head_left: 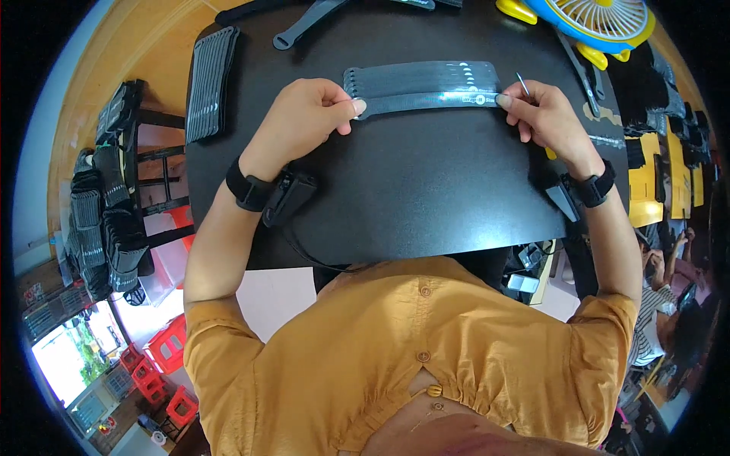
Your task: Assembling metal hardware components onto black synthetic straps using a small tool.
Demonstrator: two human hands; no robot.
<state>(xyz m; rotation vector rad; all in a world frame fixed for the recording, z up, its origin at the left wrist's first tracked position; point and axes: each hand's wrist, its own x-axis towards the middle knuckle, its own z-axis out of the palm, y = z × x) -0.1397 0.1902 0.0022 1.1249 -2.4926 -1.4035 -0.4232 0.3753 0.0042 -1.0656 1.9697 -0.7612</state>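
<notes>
Nearest: black worktop (395, 205), bare in the middle. On it, L hand (304, 114) and R hand (544, 114) hold one thin grey strap (430, 101) stretched flat between them, one hand at each end. L fingers (351, 106) pinched shut on the left tip; R fingers (508, 100) pinched on the right tip, w/ a thin metal pin-like tool (523, 83) also in the R hand. Strap looks light, flexible, prob. limp if held by one end only, so end-to-end grip keeps it straight; surface seems smooth, may slip. Just behind it, touching or nearly: fanned stack of like straps (422, 76). Farther left: another strap stack (209, 83). Far right: blue-yellow desk fan (601, 19).
</notes>
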